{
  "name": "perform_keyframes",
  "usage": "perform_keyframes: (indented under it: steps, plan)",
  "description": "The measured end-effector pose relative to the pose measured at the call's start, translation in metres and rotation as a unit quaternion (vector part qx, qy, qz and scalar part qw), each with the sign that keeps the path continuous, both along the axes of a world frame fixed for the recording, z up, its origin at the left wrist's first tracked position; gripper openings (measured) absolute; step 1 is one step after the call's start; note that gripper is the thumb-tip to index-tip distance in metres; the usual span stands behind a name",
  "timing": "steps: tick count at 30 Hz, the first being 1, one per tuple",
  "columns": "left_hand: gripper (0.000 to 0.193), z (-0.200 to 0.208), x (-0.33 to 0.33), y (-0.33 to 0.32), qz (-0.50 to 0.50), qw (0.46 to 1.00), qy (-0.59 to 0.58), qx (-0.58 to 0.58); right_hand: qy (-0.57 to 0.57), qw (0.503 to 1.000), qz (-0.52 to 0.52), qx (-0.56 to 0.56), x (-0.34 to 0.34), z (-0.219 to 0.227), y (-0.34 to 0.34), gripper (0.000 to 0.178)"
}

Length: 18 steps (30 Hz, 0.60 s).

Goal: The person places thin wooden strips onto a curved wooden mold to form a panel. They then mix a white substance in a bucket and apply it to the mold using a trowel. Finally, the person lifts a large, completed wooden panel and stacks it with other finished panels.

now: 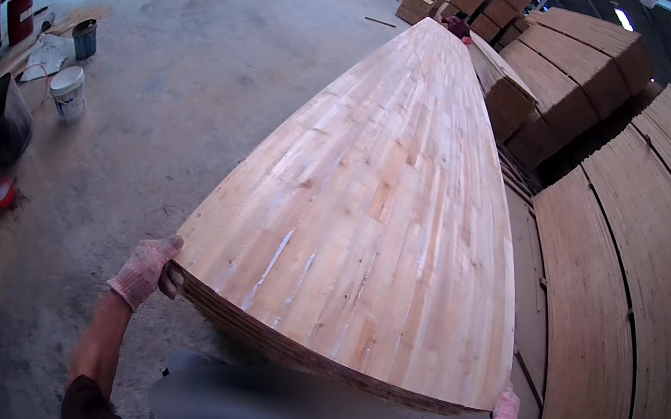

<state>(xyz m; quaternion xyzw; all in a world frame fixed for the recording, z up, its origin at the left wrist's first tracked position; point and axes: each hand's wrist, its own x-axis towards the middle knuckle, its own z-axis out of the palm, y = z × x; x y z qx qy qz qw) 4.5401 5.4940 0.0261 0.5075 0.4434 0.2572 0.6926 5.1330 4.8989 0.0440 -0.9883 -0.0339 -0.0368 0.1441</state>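
Note:
A long panel of glued pale wood strips (pixel 380 208) stretches away in front of me on top of a stack of similar sheets, whose layered near edge (pixel 271 332) faces me. White glue-like streaks run along some of its seams. My left hand (pixel 148 269), in a pinkish knit glove, is closed at the panel's near left corner, its fingertips curling at the edge. Gloved alike, my right hand (pixel 504 408) grips the near right corner; its fingers are partly hidden. At the panel's far end is another person (pixel 458 26) in dark red clothing, mostly out of sight.
Tall stacks of wooden boards (pixel 623 293) stand close on the right, with more stacks (pixel 553 77) behind. On the concrete floor (pixel 148 107) at the left are a white bucket (pixel 68 94), a dark bucket (pixel 84 39) and red drums (pixel 20 17). Loose wood strips (pixel 380 22) lie farther off.

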Motion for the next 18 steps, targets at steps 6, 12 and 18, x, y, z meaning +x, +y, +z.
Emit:
perform_keyframes:
  steps: [6, 12, 18]
  plan:
    - [0.052, -0.009, 0.020, -0.017, 0.069, 0.991, -0.044, 0.104, 0.017, 0.995, -0.063, 0.077, 0.014, -0.014, -0.030, 0.070]
    - [0.055, -0.001, 0.016, -0.012, 0.077, 0.989, -0.022, 0.125, -0.028, 0.994, -0.072, 0.082, -0.008, -0.011, -0.017, 0.062]
    - [0.054, 0.024, 0.018, -0.020, 0.072, 0.983, 0.028, 0.169, -0.095, 0.949, -0.049, 0.296, 0.023, -0.041, -0.052, 0.048]
